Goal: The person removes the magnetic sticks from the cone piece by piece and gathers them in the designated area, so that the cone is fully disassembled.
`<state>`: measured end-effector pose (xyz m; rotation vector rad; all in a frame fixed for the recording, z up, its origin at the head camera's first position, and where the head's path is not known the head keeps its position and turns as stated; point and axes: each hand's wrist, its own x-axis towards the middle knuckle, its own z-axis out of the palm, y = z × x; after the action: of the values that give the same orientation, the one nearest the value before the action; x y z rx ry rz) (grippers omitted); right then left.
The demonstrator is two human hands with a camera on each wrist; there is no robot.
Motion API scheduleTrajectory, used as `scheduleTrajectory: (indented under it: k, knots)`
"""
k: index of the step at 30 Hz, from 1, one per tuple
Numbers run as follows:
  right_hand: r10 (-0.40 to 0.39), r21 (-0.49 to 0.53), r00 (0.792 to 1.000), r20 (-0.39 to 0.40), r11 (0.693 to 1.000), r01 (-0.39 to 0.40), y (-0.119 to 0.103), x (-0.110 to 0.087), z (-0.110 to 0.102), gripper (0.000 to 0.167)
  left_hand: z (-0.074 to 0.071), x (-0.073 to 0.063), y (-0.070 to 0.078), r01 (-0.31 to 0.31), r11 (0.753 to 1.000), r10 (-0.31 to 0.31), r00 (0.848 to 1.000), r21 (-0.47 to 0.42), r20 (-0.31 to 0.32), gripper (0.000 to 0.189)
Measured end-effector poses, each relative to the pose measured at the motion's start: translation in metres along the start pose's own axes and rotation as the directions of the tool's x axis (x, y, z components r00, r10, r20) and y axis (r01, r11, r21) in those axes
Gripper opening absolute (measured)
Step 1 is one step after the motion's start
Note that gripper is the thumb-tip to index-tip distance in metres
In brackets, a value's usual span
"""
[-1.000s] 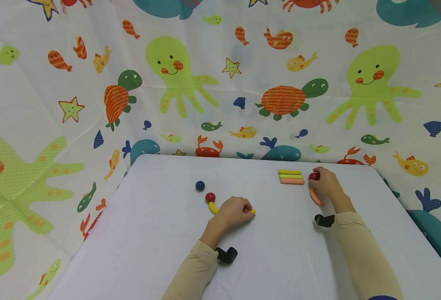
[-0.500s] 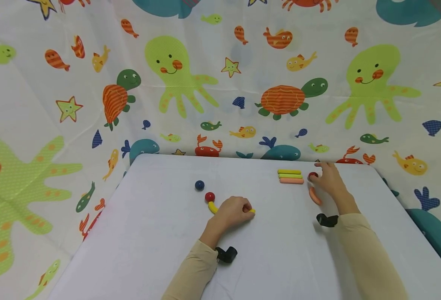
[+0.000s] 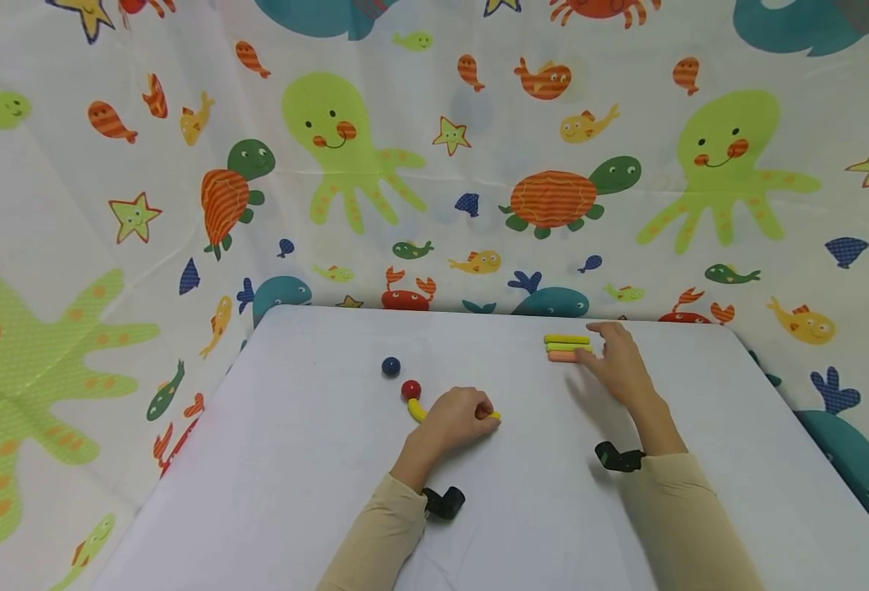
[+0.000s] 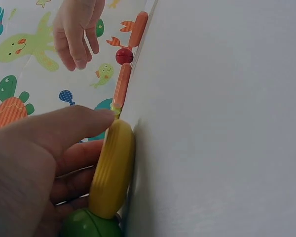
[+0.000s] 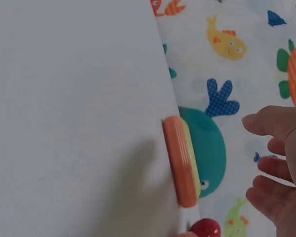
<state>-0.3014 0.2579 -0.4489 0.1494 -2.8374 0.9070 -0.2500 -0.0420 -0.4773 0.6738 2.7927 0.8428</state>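
Note:
My left hand (image 3: pixel 452 423) holds a yellow curved toy stick (image 4: pixel 113 168), thumb at its far end and fingers behind it. A green ball (image 4: pixel 91 224) meets the stick's near end; the hand hides it in the head view. Another yellow curved stick (image 3: pixel 416 410) reaches from under that hand to a red ball (image 3: pixel 411 390). My right hand (image 3: pixel 617 365) hovers with parted fingers by a row of straight sticks: yellow (image 3: pixel 566 339), yellow-green (image 3: pixel 567 348) and orange (image 5: pixel 180 160). The left wrist view shows a second red ball (image 4: pixel 124 56) and an orange curved stick (image 4: pixel 138 29).
A dark blue ball (image 3: pixel 391 367) lies behind the red one on the left. The white table (image 3: pixel 272 460) ends at the back against a curtain (image 3: pixel 471 172) printed with sea animals. Black cameras (image 3: pixel 445 502) sit on both wrists.
My right hand has let go of the far red ball and moved left toward the straight sticks, now hiding that ball and the orange curved stick in the head view. My left hand stays put.

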Motion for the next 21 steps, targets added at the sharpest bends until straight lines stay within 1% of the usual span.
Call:
scheduleTrajectory:
  k: [2, 5, 10, 14, 17, 21]
  knots:
    - [-0.006, 0.018, 1.000, -0.002, 1.000, 0.006, -0.007, -0.003, 0.005, 0.059, -0.001, 0.000, 0.000, -0.005, 1.000, 0.005, 1.000, -0.004, 0.001, 0.020]
    - [-0.016, 0.035, 1.000, -0.002, 0.999, 0.016, -0.018, -0.006, 0.012, 0.059, -0.004, -0.001, 0.000, 0.005, 1.000, -0.005, 1.000, -0.019, 0.011, 0.022]
    - [-0.044, 0.057, 0.999, -0.001, 0.997, 0.044, -0.031, -0.012, 0.021, 0.057, -0.013, -0.004, 0.000, 0.067, 0.997, -0.066, 0.997, -0.042, 0.027, 0.027]
    - [-0.071, 0.058, 0.997, 0.004, 0.996, 0.071, -0.038, -0.017, 0.028, 0.054, -0.020, -0.006, -0.003, 0.117, 0.993, -0.116, 0.993, -0.034, 0.033, 0.029]
    - [-0.087, 0.058, 0.996, 0.015, 0.995, 0.086, -0.043, -0.021, 0.033, 0.054, -0.025, -0.008, -0.006, 0.134, 0.990, -0.132, 0.991, -0.038, 0.036, 0.029]
    - [-0.114, 0.063, 0.993, 0.030, 0.992, 0.112, -0.050, -0.025, 0.039, 0.053, -0.033, -0.010, -0.011, 0.135, 0.989, -0.132, 0.990, -0.062, 0.054, 0.027]
